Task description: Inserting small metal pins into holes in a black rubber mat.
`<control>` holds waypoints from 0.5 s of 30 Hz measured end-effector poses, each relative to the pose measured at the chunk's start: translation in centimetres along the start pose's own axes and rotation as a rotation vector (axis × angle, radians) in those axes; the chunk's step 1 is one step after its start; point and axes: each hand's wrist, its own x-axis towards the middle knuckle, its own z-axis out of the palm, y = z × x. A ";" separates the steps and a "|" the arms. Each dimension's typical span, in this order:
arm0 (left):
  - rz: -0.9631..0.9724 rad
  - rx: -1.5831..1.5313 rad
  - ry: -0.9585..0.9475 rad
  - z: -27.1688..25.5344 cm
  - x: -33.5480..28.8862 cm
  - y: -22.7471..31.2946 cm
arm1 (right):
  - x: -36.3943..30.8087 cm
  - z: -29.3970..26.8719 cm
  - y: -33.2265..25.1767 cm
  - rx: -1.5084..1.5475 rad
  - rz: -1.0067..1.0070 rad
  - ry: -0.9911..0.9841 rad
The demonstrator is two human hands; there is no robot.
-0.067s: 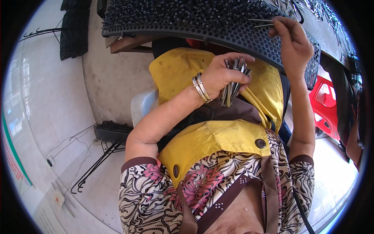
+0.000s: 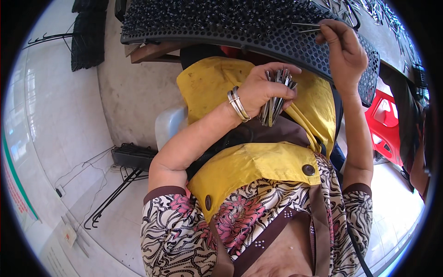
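Note:
My left hand (image 2: 265, 90) is wrapped round a bundle of slim silvery metal tweezers (image 2: 273, 108), held over my lap with their ends poking out above and below the fist. My right hand (image 2: 344, 48) is raised at the upper right and pinches a single pair of tweezers (image 2: 307, 24) between thumb and fingers. Its two thin prongs point left over a black perforated rack (image 2: 318, 53). Many dark slender pieces (image 2: 207, 18) stand packed in the rack's holes, on its left and middle. Whether the prong tips touch the rack, I cannot tell.
Loose metal pieces (image 2: 392, 18) lie scattered on the grey table at the far right. A red plastic stool (image 2: 384, 122) and another person's arm (image 2: 419, 171) are at the right. Black metal racks (image 2: 134, 157) stand on the left; a wooden support (image 2: 157, 51) lies under the perforated rack.
My right hand has shifted slightly to the left with the tweezers, over the rack. My left hand and its bundle have not moved.

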 end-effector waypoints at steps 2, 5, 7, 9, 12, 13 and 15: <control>0.002 -0.009 0.008 0.0 0.0 0.1 | -0.1 0.2 0.4 -0.016 -0.072 0.007; 0.003 -0.011 0.014 0.0 0.0 0.0 | 0.0 0.3 0.4 -0.051 -0.165 0.009; 0.004 -0.012 0.018 -0.1 0.0 0.1 | 0.0 0.2 0.3 -0.069 -0.187 0.005; 0.005 -0.012 0.022 -0.1 0.0 0.0 | -0.3 0.1 0.3 -0.123 -0.214 0.012; -0.001 -0.031 0.025 -0.2 0.0 0.0 | -0.7 -0.2 0.5 -0.112 -0.241 0.026; -0.008 -0.032 0.032 -0.3 0.0 0.0 | -0.9 -0.2 0.4 -0.111 -0.240 0.026; -0.013 -0.033 0.041 -0.3 -0.1 0.0 | -1.0 0.0 0.2 -0.115 -0.286 0.011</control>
